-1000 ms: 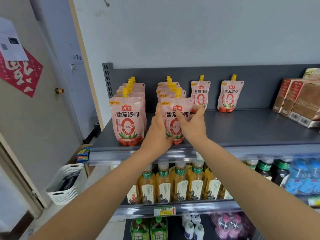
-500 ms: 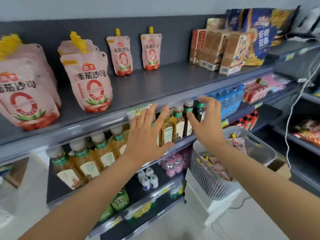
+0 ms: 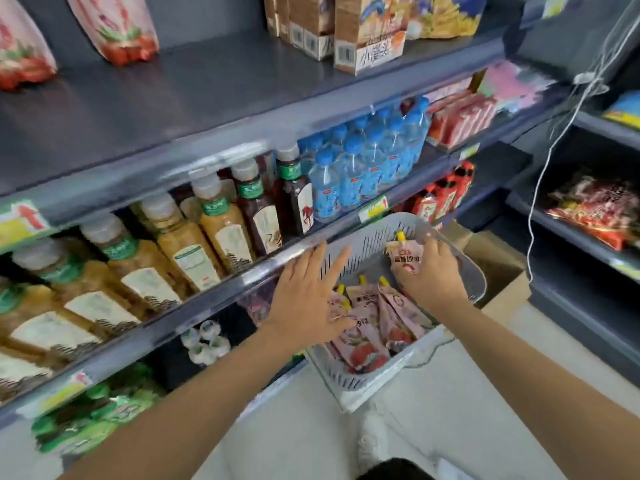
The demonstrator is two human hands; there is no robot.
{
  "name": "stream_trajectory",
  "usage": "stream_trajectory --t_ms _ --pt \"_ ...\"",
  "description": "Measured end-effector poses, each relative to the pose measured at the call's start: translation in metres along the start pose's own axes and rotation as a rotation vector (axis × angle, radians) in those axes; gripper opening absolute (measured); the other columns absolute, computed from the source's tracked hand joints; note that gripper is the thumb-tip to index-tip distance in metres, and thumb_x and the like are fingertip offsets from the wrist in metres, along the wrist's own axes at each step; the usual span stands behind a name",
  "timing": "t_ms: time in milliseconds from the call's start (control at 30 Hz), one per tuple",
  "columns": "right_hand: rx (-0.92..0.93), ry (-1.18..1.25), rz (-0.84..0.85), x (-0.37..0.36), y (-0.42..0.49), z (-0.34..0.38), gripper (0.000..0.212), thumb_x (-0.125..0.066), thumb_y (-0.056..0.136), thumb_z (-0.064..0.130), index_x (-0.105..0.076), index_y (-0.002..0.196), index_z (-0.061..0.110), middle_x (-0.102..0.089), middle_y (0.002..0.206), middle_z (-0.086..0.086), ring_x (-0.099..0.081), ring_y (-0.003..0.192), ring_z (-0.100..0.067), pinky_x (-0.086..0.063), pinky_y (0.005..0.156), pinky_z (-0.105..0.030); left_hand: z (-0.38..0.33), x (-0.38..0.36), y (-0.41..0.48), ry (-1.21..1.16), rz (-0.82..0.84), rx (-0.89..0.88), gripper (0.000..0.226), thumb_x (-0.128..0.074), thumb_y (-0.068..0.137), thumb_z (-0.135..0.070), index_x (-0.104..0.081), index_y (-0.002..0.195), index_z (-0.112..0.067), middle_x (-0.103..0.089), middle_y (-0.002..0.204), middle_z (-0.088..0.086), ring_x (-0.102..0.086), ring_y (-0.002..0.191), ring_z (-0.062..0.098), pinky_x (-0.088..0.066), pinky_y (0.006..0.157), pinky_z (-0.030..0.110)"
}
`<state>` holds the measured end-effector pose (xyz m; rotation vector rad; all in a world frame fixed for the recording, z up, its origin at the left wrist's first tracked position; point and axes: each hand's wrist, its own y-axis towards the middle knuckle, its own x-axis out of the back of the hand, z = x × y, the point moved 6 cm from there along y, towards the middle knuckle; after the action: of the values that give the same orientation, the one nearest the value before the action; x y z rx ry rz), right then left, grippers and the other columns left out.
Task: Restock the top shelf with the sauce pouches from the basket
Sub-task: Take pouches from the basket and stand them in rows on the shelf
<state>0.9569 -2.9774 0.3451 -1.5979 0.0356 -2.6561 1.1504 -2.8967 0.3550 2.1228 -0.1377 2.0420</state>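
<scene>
Over the basket [image 3: 446, 344] we find both hands at work. The right hand [image 3: 431, 273] reaches in near the far rim, its fingers laid over an upright sauce pouch [image 3: 403, 259]; we cannot tell whether the fingers have actually closed on it. The left hand [image 3: 306, 299] hovers above the basket's left side with fingers spread apart and holding nothing, its fingertips level with the edge of the shelf beside the basket.

Beneath the hands, inside the basket, lie more pouches [image 3: 374, 323], pink with yellow spouts, leaning on one another. The basket is pale grey with slotted walls and stands on a white surface below the shelving.

Left of the basket and above it, we note bottled tea [image 3: 194, 258], then blue-capped water bottles [image 3: 360, 168] on the same level. Higher still above the basket is the top shelf [image 3: 207, 91], where two pouches already stand at the far left [image 3: 114, 32], with brown boxes [image 3: 363, 39] to their right and bare shelf between. Motion blur softens the left of the view.
</scene>
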Motion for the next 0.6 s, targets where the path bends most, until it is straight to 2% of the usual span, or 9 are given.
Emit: stream_trajectory --t_ms 67,133,233,333,400,467,533,600 --pt "-0.023 -0.046 0.135 -0.026 0.028 -0.031 0.075 -0.064 0.082 0.042 -0.032 0.138 0.002 -0.039 0.135 -0.023 -0.039 0.124 -0.042 -0.041 0.098 -0.05 -0.012 -0.035 0.026 -0.025 0.133 0.046 0.104 -0.045 0.078 -0.077 0.011 0.152 -0.029 -0.003 0.16 0.013 -0.012 0.145 0.032 -0.014 0.115 0.045" --pt "-0.069 -0.087 0.271 -0.051 0.049 -0.058 0.081 -0.064 0.082 0.046 -0.03 0.141 0.002 -0.039 0.136 -0.022 -0.04 0.125 -0.04 -0.041 0.1 -0.045 -0.02 -0.064 0.045 -0.052 0.234 0.104 0.106 -0.049 0.078 -0.074 0.012 0.152 -0.029 0.001 0.16 0.011 -0.009 0.145 0.03 -0.013 0.115 0.044" --pt "-0.165 -0.076 0.461 -0.091 0.069 -0.091 0.082 -0.067 0.079 0.044 -0.031 0.141 0.004 -0.044 0.136 -0.022 -0.048 0.122 -0.038 -0.042 0.096 -0.038 -0.024 -0.104 0.058 -0.12 0.349 0.219 0.11 -0.059 0.075 -0.067 0.01 0.151 -0.028 -0.005 0.159 0.011 -0.01 0.145 0.03 -0.018 0.115 0.046" --pt "-0.297 -0.053 0.62 -0.129 0.08 -0.111 0.083 -0.072 0.076 0.035 -0.031 0.141 0.004 -0.048 0.134 -0.022 -0.054 0.116 -0.037 -0.048 0.091 -0.037 -0.024 -0.137 0.062 -0.148 0.462 0.296 0.115 -0.067 0.072 -0.059 0.011 0.15 -0.029 -0.013 0.156 0.01 -0.019 0.141 0.031 -0.026 0.113 0.048" --pt "-0.431 0.001 0.69 -0.149 0.086 -0.122 0.081 -0.074 0.077 0.031 -0.032 0.14 0.002 -0.05 0.131 -0.02 -0.057 0.111 -0.035 -0.052 0.086 -0.036 -0.02 -0.152 0.065 -0.14 0.507 0.316 0.118 -0.073 0.069 -0.056 0.007 0.151 -0.028 -0.017 0.154 0.01 -0.025 0.137 0.03 -0.027 0.112 0.048" --pt "-0.602 0.149 0.76 -0.169 0.087 -0.129 0.093 -0.079 0.07 0.036 -0.029 0.141 0.002 -0.053 0.13 -0.017 -0.058 0.107 -0.034 -0.052 0.082 -0.037 -0.014 -0.164 0.067 -0.136 0.531 0.348 0.115 -0.076 0.068 -0.053 0.001 0.15 -0.027 -0.022 0.151 0.008 -0.028 0.135 0.029 -0.028 0.111 0.046" --pt "-0.741 0.318 0.814 -0.181 0.087 -0.127 0.093 -0.078 0.067 0.046 -0.035 0.138 0.005 -0.056 0.126 -0.011 -0.056 0.107 -0.032 -0.047 0.089 -0.041 -0.009 -0.172 0.07 -0.134 0.542 0.379 0.108 -0.075 0.071 -0.051 -0.003 0.148 -0.027 -0.026 0.148 0.007 -0.03 0.133 0.028 -0.028 0.111 0.044" --pt "-0.752 0.358 0.868 -0.187 0.088 -0.122 0.078 -0.071 0.077 0.045 -0.04 0.137 0.006 -0.053 0.128 -0.007 -0.05 0.119 -0.033 -0.039 0.101 -0.041 -0.006 -0.178 0.071 -0.125 0.549 0.405 0.105 -0.072 0.073 -0.054 -0.004 0.147 -0.025 -0.028 0.146 0.007 -0.031 0.134 0.027 -0.027 0.111 0.043"
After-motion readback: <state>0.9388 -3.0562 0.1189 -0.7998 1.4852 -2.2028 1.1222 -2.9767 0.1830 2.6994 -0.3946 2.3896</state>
